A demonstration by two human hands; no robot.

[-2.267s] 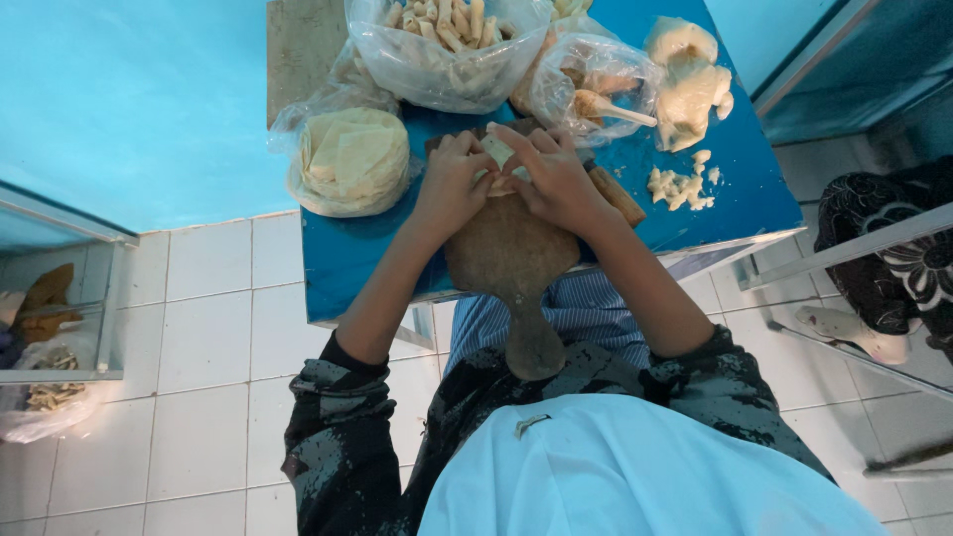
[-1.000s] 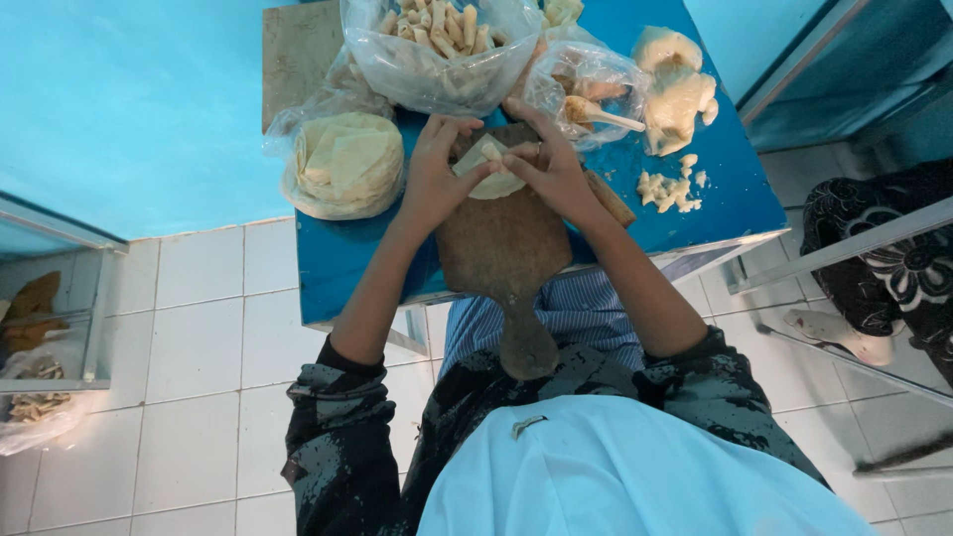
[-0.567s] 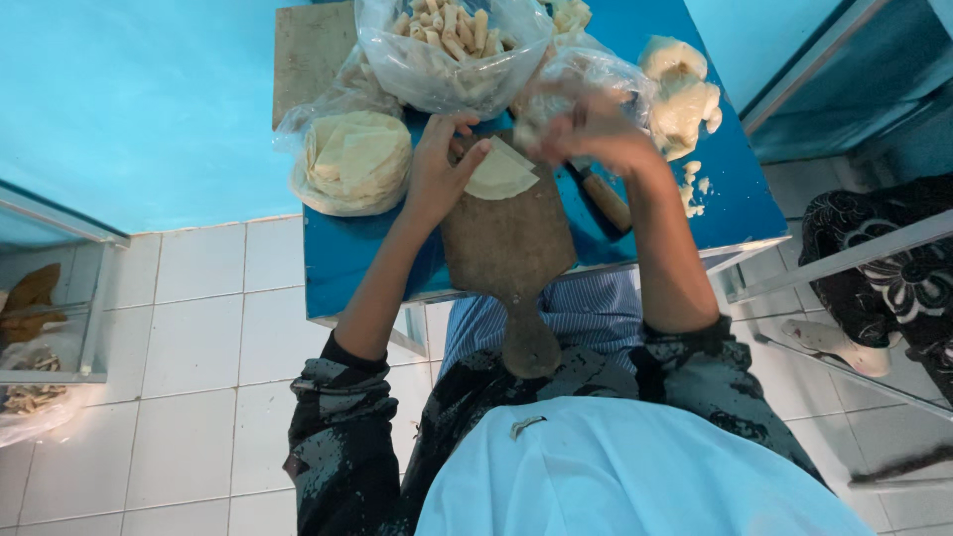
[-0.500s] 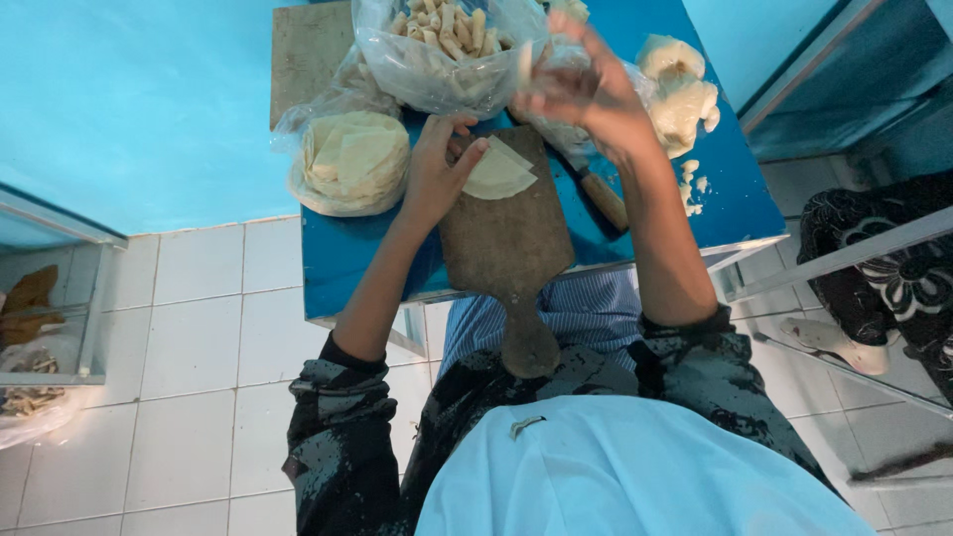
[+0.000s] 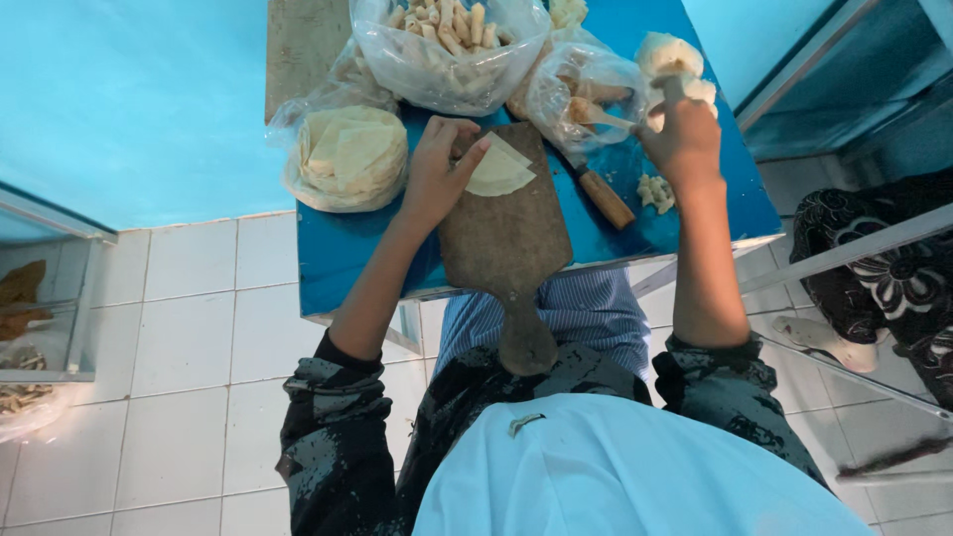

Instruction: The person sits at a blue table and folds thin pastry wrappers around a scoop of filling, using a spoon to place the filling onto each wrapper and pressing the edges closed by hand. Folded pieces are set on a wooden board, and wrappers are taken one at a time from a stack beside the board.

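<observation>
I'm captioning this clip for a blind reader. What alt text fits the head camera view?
Seen from above, a person's left hand presses a folded pale wrapper on a wooden paddle board atop a blue table, while the right hand reaches toward a lump of dough. Bags of rolls and stacked wrappers sit nearby.

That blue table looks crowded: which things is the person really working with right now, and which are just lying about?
In use:
- left hand pinning the folded wrapper
- wooden board beneath it
- right hand at the pale filling lump

Lying about:
- wrapper stack in plastic
- bag of finished rolls
- knife
- small bag
</observation>
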